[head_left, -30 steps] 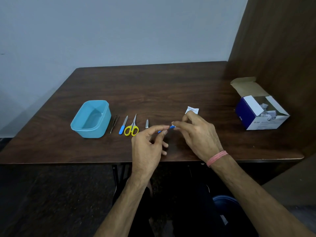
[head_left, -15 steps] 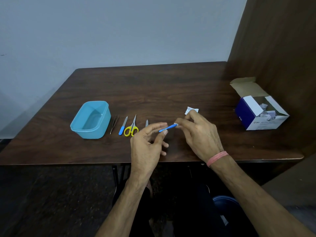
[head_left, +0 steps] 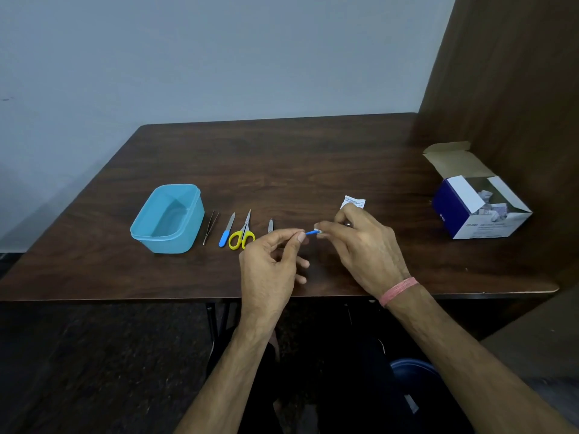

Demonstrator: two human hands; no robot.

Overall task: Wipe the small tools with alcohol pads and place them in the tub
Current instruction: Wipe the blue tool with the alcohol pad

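My left hand pinches one end of a thin blue tool above the table's front. My right hand pinches a white alcohol pad around the tool's other end. The empty light-blue tub stands at the left. Between the tub and my hands lie dark tweezers, a blue-handled nail file, yellow-handled scissors and a small metal tool, all in a row.
A torn white pad wrapper lies just behind my right hand. An open blue-and-white box of pads sits at the table's right, against a brown wooden partition. The dark wooden table's front edge runs below my wrists.
My right hand has slid the pad along the blue tool toward my left hand, so less of the blue shaft shows between the fingers. The left hand holds steady.
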